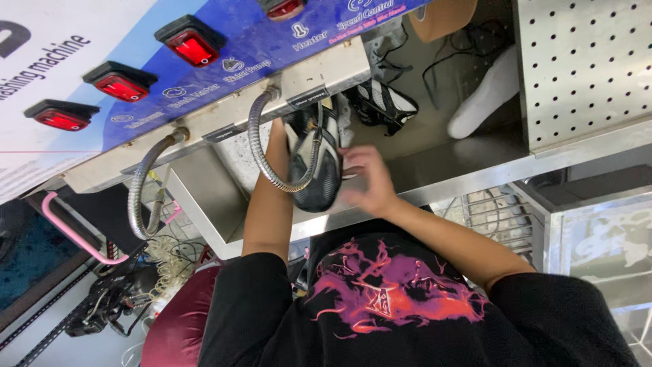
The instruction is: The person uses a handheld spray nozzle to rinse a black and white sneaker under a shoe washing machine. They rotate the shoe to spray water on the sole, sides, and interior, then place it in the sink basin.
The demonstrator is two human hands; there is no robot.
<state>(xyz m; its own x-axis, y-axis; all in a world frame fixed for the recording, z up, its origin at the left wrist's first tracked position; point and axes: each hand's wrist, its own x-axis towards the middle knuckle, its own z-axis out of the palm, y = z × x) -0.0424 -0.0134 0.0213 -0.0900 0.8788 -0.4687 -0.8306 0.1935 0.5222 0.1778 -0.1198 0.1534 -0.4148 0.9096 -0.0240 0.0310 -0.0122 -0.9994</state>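
Under the blue panel (272, 41) with its red switches (193, 44), over the steel basin (435, 166): holding up a dark shoe (316, 173) with pale trim, toe down, just in front of the bent metal hose (261, 146). Left hand (280, 130) reaching in behind the shoe, mostly hidden by it and by the hose, so cannot tell whether those fingers are closed around it. Right hand (367, 180) lying against the shoe's side with fingers loosely spread, pressing rather than clasping. Likely risks, judged from this pose: with only a flat palm on one side, could let a wet shoe slide and drop into the basin. Could snag the laces or tongue on the hose, which crosses right over the shoe. Could also throw spray upward toward the switches close above, should water run while the shoe is tipped. May knock the other dark shoe (387, 105) or the white shoe (485, 95), both farther back in the basin and apart from the hands, if the held shoe swings.
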